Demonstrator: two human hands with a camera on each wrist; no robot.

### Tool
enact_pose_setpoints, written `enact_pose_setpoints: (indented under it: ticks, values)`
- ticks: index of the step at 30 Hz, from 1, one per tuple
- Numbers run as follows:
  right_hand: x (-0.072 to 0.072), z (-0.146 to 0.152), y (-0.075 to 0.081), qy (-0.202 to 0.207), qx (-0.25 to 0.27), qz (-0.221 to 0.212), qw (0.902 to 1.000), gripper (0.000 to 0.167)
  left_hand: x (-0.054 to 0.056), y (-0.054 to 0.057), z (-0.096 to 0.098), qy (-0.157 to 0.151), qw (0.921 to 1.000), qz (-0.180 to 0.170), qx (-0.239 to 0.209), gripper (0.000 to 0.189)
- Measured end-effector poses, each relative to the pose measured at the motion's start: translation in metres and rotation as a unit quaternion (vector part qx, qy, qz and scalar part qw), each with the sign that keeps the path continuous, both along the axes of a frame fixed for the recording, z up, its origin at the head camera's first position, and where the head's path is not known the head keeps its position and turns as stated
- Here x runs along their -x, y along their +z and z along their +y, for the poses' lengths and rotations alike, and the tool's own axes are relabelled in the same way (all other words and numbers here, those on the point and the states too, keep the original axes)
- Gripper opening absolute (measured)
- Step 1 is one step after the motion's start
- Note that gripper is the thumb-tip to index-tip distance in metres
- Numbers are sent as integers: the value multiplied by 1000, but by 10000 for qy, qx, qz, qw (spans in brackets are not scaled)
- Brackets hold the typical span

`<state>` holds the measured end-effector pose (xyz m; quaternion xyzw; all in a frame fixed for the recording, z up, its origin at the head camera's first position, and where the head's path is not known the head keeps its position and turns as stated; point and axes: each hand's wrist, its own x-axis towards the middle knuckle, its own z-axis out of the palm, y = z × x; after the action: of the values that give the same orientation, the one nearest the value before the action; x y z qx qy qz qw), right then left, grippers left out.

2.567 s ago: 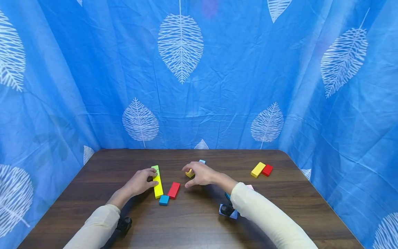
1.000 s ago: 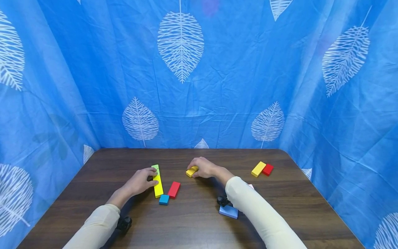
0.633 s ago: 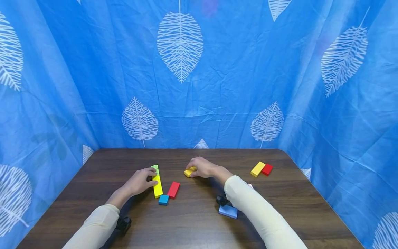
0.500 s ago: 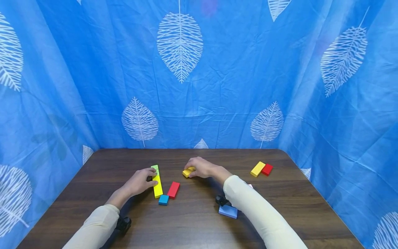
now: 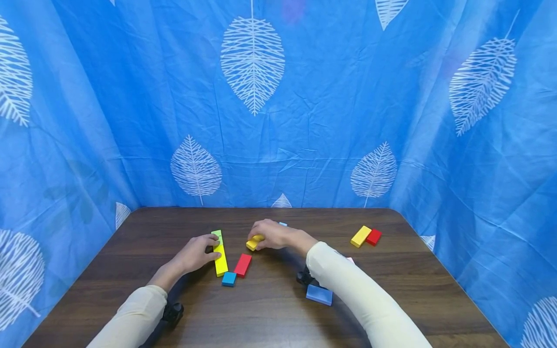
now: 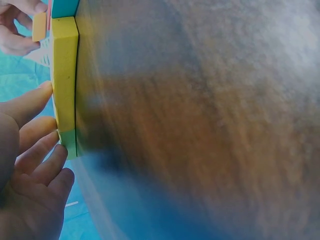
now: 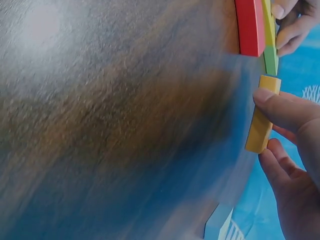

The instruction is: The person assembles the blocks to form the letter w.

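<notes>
On the left of the table, a yellow block and a light green block lie end to end in one strip. My left hand rests its fingertips along that strip, thumb at the yellow part and fingers by the green in the left wrist view. My right hand pinches an orange-yellow block between thumb and fingers, tilted, just beyond a red block. The red block lies right of the strip, with a teal block at its near corner.
A periwinkle block lies below my right forearm, and a pink block peeks out behind the sleeve. Light blue block shows behind the right hand. Another yellow block and red block touch at the far right.
My right hand first closed its fingers on the orange-yellow block, then moved it left, toward the red block and the strip. The left hand has stayed in place.
</notes>
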<state>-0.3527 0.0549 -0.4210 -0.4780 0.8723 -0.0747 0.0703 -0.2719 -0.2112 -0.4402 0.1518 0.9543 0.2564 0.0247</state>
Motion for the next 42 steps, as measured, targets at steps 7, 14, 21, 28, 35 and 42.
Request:
enact_pose_setpoints:
  ticks: [7, 14, 21, 28, 35, 42]
  values:
    - [-2, -7, 0, 144, -169, 60, 9997, 27, 1, 1, 0, 23, 10000, -24, -2, 45]
    - [-5, -11, 0, 25, -362, 29, 9993, 27, 0, 1, 1, -24, 10000, 9, 4, 43]
    - [-5, -12, -4, 120, -377, 4, 9992, 29, 1, 1, 1, 25, 10000, -53, 1, 44]
    - [1, -13, -12, 333, -306, 75, 9989, 30, 1, 1, 0, 32, 10000, -82, -17, 44]
    - [-7, -18, -3, 215, -478, -3, 9986, 32, 2, 1, -1, 45, 9999, -142, -37, 45]
    - [-6, -19, -2, 185, -480, -92, 9986, 32, 2, 1, -1, 34, 9999, -124, -47, 46]
